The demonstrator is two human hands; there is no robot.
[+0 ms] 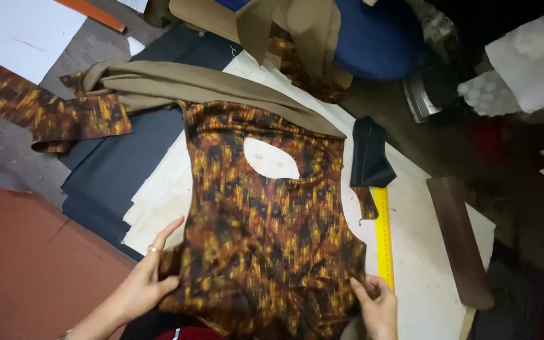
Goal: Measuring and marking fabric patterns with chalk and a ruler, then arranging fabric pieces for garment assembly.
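A cut piece of brown, orange and yellow patterned fabric [259,226] lies flat on a white sheet [423,264], with an eye-shaped hole [271,158] cut near its top. My left hand [143,283] grips the piece's lower left edge, a ring on one finger. My right hand [378,302] pinches its lower right edge. An olive-brown cloth strip [209,85] runs along the piece's top edge.
A yellow ruler [383,233] lies right of the fabric, with a folded black cloth scrap [369,154] above it. A patterned offcut [45,107] and dark navy fabric [111,170] lie to the left. A dark brown bar [459,239] is on the right. Blue cloth [379,38] is at the top.
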